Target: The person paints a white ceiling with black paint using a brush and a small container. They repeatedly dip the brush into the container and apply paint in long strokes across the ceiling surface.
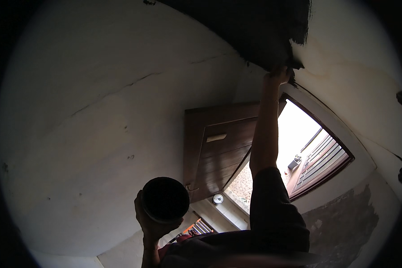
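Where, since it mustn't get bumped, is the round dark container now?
The round dark container sits low, left of centre, in the head view, held in the left hand, below and left of the brown door.

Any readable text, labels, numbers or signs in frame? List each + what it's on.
None readable.
Dark round container in the left hand: no lettering visible.
Small round white item by the doorway: too small to tell.
Brown door: no lettering visible.

Right arm [265, 138] upstretched, right fingers [282, 75] bent, left wrist [150, 244] lower, left fingers [139, 206] curled
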`<state>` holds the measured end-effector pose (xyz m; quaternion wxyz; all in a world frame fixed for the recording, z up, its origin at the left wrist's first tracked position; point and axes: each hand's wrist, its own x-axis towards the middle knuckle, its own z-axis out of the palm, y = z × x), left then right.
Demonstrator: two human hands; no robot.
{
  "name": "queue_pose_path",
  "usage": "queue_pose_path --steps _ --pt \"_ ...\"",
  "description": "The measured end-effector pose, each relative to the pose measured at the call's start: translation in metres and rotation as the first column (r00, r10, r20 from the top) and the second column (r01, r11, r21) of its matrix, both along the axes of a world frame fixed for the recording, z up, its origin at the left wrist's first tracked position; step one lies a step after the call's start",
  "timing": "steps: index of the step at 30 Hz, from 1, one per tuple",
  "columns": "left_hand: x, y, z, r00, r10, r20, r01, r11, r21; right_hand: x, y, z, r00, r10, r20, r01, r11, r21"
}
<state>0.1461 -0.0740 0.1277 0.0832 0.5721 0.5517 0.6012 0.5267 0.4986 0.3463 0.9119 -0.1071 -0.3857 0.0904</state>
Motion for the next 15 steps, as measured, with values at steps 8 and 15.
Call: queue_pose_path --steps 8,15 --pt "0.001 -0.004 -0.004 0.999 0.026 -0.024 -0.026 0.999 0.028 -0.040 -0.112 -0.029 0.971 0.234 -0.040 -0.232 0.971 0.056" --pt "0.000 -0.007 -0.006 0.999 0.036 -0.017 -0.035 0.998 0.050 0.001 -0.065 0.005 0.954 -0.266 0.141 0.255 0.963 0.092"
